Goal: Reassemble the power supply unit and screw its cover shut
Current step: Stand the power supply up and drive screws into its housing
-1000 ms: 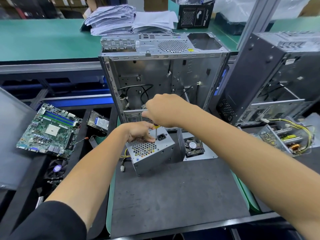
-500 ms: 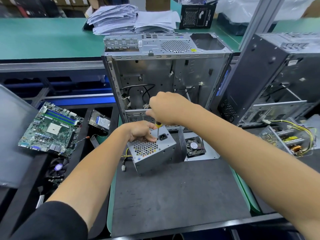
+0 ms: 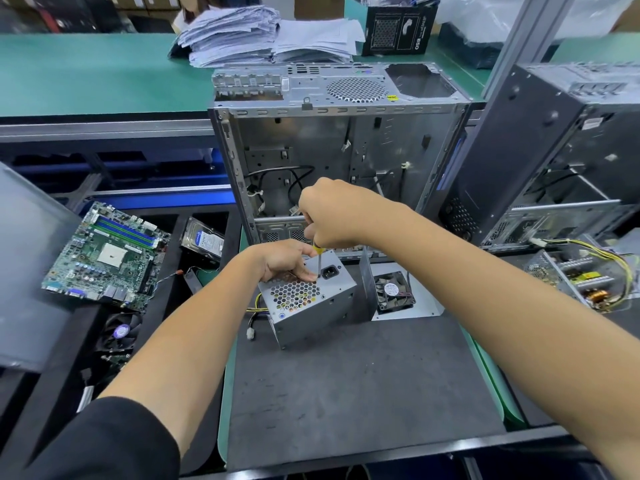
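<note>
Right hand (image 3: 332,213) fisted round screwdriver (image 3: 318,258) held near-vertical, tip on power supply unit (image 3: 308,299) top face at 12 o'clock edge beside socket, left hand (image 3: 285,259) pinching beside tip from 9 o'clock, unit mid-mat (image 3: 363,393).

Head view, downward, close over workbench (image 3: 363,393)

Your surface (image 3: 363,393) is a dark grey mat w/ green edging. Behind it there's a green-topped bench (image 3: 86,74), paper stacks (image 3: 263,36) piled on it, alu frame post (image 3: 519,43) on your right, cardboard boxes (image 3: 138,1) way back.
</note>
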`<state>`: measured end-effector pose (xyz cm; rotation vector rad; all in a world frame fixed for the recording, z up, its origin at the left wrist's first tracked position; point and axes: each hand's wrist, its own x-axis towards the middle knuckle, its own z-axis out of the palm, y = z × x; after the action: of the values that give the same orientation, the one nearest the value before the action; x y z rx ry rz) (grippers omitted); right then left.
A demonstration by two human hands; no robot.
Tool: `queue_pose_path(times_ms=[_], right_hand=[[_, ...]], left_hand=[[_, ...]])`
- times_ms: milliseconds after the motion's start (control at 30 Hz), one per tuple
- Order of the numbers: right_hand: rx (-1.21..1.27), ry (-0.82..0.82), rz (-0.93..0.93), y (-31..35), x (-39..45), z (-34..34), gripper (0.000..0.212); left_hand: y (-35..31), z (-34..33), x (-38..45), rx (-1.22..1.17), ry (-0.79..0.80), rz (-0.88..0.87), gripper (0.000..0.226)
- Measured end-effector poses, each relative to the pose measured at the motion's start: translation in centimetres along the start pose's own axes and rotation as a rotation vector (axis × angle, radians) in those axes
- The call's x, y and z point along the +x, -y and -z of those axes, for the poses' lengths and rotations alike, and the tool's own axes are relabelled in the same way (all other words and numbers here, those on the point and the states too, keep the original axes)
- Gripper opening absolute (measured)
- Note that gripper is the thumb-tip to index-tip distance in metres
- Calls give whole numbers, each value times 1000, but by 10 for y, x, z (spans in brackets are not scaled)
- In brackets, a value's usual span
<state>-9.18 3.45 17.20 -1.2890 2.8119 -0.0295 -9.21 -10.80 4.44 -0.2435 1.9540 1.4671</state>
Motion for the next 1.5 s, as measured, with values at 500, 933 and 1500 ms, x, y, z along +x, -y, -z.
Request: queue_pose_path(times_ms=[500, 933, 1500], right_hand=[[80, 22, 26, 0, -1, -1, 9], [143, 106, 42, -7, -5, -4, 13], [132, 137, 26, -7, -6, -2, 17]], left_hand=[[2, 2, 1, 37, -2, 2, 67], [5, 5, 5, 74, 11, 15, 66], [5, 5, 6, 89, 20, -28, 51]])
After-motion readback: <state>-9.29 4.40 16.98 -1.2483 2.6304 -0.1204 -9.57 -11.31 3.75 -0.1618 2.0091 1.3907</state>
